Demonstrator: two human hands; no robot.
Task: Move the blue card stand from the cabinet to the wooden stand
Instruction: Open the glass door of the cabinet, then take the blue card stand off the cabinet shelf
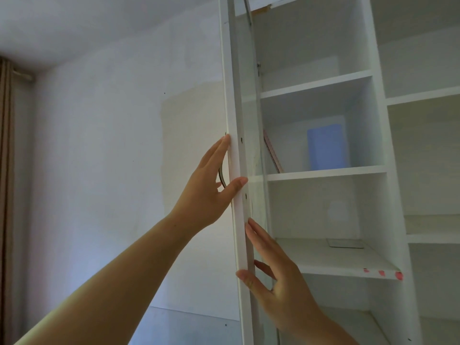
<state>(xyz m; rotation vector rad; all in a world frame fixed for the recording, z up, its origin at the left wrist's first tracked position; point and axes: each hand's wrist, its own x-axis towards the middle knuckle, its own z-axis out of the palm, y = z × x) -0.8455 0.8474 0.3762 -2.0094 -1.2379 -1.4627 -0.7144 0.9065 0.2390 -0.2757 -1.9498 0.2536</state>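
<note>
The blue card stand [326,146] stands upright at the back of a middle shelf [323,173] inside the white cabinet. The cabinet door [234,95] is swung open and seen edge-on, left of the shelves. My left hand [204,195] holds the door's edge, fingers on its outer face by the dark handle [222,179], thumb over the edge. Lower down, my right hand [278,277] holds the same edge, with fingers flat on the inner face and thumb hooked round the front. Both hands are well apart from the card stand. No wooden stand is in view.
A thin pink-edged book [272,153] leans at the left of the card stand's shelf. A flat grey sheet [344,243] lies on the shelf below, whose front edge has red marks [398,275]. More open shelves stand at the right. A brown curtain [5,170] hangs far left.
</note>
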